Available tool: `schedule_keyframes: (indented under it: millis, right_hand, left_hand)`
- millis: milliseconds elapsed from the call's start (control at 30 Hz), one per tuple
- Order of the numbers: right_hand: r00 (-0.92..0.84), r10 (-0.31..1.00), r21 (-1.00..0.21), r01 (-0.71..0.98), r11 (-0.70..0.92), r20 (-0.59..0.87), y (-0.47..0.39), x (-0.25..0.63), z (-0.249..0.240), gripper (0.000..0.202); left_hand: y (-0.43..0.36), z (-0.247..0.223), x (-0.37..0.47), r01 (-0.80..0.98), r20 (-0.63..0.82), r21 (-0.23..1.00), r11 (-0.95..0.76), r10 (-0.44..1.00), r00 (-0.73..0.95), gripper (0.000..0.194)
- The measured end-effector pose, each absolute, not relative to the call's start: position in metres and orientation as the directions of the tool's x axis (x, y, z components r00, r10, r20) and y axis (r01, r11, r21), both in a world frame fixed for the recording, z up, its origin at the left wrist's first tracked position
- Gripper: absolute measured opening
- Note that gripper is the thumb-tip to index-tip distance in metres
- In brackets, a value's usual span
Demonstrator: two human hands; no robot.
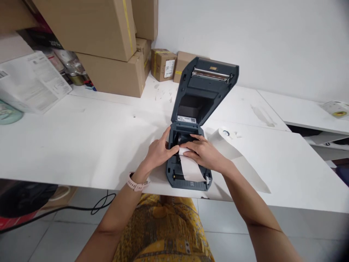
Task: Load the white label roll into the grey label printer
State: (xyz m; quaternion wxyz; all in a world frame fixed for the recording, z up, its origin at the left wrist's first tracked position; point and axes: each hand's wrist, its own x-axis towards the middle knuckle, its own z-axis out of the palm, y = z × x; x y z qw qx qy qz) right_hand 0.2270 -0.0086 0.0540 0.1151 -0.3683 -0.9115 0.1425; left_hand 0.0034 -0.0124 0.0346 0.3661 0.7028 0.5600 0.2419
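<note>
A dark grey label printer (203, 91) stands on the white table with its lid raised. Inside its bay lies a small roll of white label paper (191, 168), whose loose end hangs toward the printer's front edge. My right hand (201, 151) reaches in from the right, its fingers closed around the roll. At the bay's left side, my left hand (160, 151) has its thumb tip by the roll's end and its fingers along the printer's left wall. Thumb and fingers of that hand are apart. The roll is partly hidden under my right fingers.
Right of the printer, another paper roll (225, 134) trails a long unrolled strip. Cardboard boxes (114, 72) are stacked at the back left, with a small labelled box (163, 64) beside them. A printed white package (34, 80) lies far left. A black cable (81, 208) hangs below the table edge.
</note>
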Motion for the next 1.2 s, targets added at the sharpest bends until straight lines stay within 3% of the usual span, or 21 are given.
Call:
schedule_keyframes:
  millis: [267, 500, 633, 867, 1033, 1200]
  right_hand:
    - [-0.71, 0.681, -0.396, 0.582, 0.711, 0.18, -0.026, 0.232, 0.058, 0.021]
    - [-0.706, 0.676, -0.348, 0.593, 0.726, 0.208, -0.048, 0.239, 0.055, 0.035]
    - [-0.724, 0.666, -0.3, 0.605, 0.738, 0.178, -0.053, 0.243, 0.059, 0.048]
    - [-0.735, 0.664, -0.234, 0.628, 0.742, 0.135, -0.06, 0.243, 0.063, 0.051]
    - [-0.755, 0.628, -0.168, 0.605, 0.778, 0.188, -0.072, 0.238, 0.062, 0.04]
    - [-0.716, 0.642, -0.096, 0.644, 0.759, 0.274, -0.097, 0.229, 0.056, 0.047]
  left_hand:
    - [-0.012, 0.037, 0.005, 0.58, -0.083, 0.81, -0.083, 0.964, 0.254, 0.092]
    - [-0.009, 0.03, 0.004, 0.603, -0.047, 0.789, -0.118, 0.967, 0.252, 0.093]
    - [-0.009, 0.031, 0.004, 0.603, -0.05, 0.79, -0.112, 0.968, 0.245, 0.093]
    - [-0.008, 0.033, 0.002, 0.574, -0.063, 0.811, -0.117, 0.957, 0.283, 0.093]
    - [-0.008, 0.032, 0.001, 0.599, -0.052, 0.789, -0.136, 0.957, 0.285, 0.091]
    - [-0.009, 0.034, 0.002, 0.59, -0.041, 0.795, -0.141, 0.958, 0.285, 0.091]
